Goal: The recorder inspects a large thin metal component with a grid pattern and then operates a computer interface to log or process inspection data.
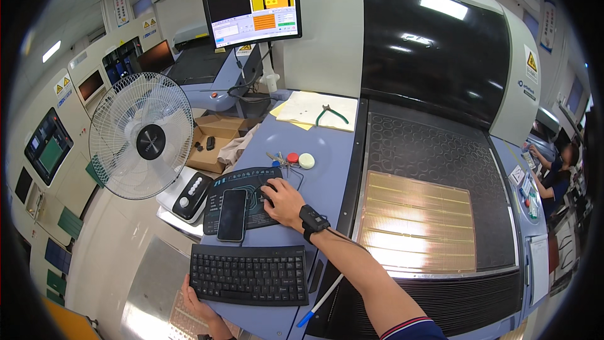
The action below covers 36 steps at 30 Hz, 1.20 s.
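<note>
My right hand (284, 202) lies on the dark patterned mouse pad (217, 214), its fingers curled over a dark computer mouse that the hand mostly hides. A black band with a small device circles that wrist. Beside it on the pad lies a black smartphone (232, 215). A black keyboard (248, 275) sits in front, its left end reaching past the desk edge. At its lower left corner my left hand (200, 307) is closed around the edge, with some fingers hidden beneath.
Behind the pad are keys with a red disc (292, 158) and a white disc (306, 161). Green-handled pliers (331, 114) rest on white paper. A fan (151, 141) stands left, a monitor (253, 9) behind. A copper-coloured panel (418, 221) lies on the machine bed. Another person (557, 179) is far right.
</note>
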{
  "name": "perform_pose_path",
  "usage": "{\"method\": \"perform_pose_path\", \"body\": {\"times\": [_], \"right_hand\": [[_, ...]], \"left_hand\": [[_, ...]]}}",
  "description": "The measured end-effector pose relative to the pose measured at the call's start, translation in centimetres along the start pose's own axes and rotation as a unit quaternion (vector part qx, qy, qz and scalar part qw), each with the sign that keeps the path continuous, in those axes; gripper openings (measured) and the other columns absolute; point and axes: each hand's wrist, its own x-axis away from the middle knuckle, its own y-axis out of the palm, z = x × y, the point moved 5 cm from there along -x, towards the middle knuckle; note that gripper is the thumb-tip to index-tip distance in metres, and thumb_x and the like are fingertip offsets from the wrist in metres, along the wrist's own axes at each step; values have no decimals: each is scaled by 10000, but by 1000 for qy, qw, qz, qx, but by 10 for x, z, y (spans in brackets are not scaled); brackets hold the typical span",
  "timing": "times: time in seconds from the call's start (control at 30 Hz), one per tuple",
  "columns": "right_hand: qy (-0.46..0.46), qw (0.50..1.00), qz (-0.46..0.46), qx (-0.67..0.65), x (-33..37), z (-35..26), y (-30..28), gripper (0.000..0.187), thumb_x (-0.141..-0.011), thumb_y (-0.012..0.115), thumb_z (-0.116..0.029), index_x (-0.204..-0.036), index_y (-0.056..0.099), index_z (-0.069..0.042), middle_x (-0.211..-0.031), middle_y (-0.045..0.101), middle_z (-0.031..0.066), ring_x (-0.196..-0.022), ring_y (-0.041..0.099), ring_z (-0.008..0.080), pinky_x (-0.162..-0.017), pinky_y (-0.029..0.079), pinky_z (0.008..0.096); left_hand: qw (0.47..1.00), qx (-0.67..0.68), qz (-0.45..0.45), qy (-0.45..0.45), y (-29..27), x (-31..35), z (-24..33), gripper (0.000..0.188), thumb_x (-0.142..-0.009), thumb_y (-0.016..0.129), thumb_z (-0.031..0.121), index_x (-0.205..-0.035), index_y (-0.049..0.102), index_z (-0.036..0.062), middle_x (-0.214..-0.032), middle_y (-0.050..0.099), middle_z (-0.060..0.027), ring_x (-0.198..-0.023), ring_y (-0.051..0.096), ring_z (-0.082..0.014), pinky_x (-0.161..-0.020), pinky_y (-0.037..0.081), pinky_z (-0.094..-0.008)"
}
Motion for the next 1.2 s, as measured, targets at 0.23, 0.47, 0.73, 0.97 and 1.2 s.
{"method": "perform_pose_path", "body": {"times": [0.23,0.47,0.73,0.97,1.2], "right_hand": [[-5,1000,0,5,0,1,3,344,-833,664,-115,-1164,626,-30,-1227,585,181,-1167,557,365,-1015,493,436],[-7,1000,-5,11,1,2,4,367,-837,660,-115,-1191,621,-25,-1244,580,185,-1176,552,366,-1028,486,434],[-6,1000,-9,11,1,2,4,367,-840,654,-120,-1194,617,-29,-1254,576,188,-1183,548,371,-1035,482,439],[-3,1000,-5,10,1,2,3,358,-836,658,-110,-1182,616,-29,-1249,576,188,-1180,549,371,-1028,488,443],[-7,1000,0,9,1,1,3,353,-836,666,-111,-1176,620,-30,-1237,580,183,-1168,554,362,-1009,499,438]], "left_hand": [[1000,16,0,-7,3,1,4,471,-1035,390,224,-1319,599,-89,-1293,617,-187,-1181,575,-261,-1068,404,-383],[1000,29,-1,5,4,2,5,468,-1038,394,229,-1317,601,-85,-1283,619,-180,-1171,576,-254,-1056,412,-380],[1000,25,7,-4,3,2,4,461,-1041,394,222,-1312,605,-87,-1268,622,-179,-1155,583,-256,-1048,416,-378],[999,34,6,-4,1,0,-2,457,-1036,393,208,-1304,609,-93,-1268,625,-185,-1164,582,-262,-1054,412,-381],[999,36,6,-7,1,0,-4,458,-1030,389,198,-1308,604,-95,-1275,622,-191,-1171,579,-266,-1058,412,-386]]}}
